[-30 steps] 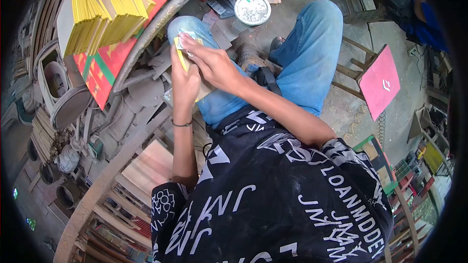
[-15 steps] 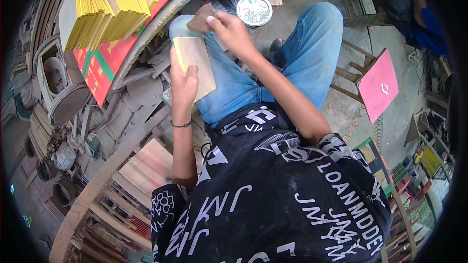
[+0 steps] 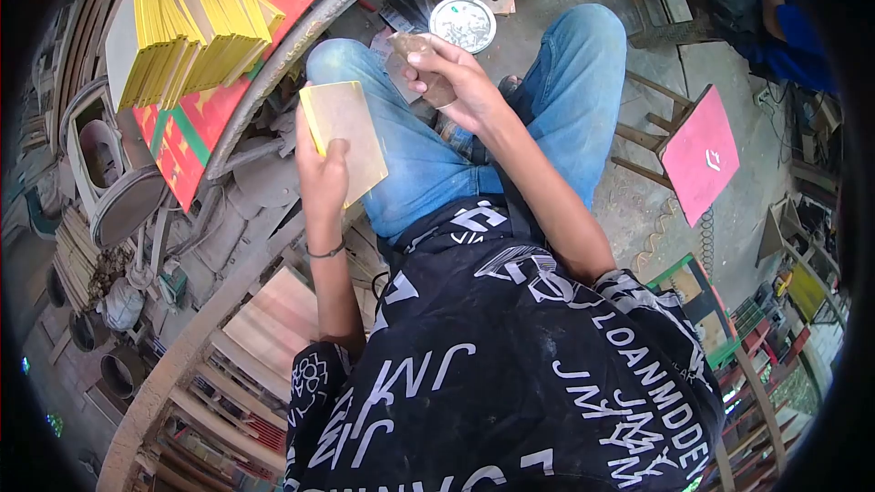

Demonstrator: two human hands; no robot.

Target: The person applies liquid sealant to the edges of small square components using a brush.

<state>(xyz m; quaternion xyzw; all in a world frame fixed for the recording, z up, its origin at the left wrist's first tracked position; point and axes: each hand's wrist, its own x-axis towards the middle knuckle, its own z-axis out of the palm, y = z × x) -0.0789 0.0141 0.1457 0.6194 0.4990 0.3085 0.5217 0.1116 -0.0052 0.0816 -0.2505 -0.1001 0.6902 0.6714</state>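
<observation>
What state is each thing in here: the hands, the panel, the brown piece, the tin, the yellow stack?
Left hand: gripping the yellow-edged panel, held over the knee.
Yellow-edged panel: tilted, face up, bare.
Right hand: closed on the brown piece.
Brown piece: lifted, apart from the panel.
Round tin: open, on the ground.
Stack of yellow-edged panels: standing on edge, leaning.
</observation>
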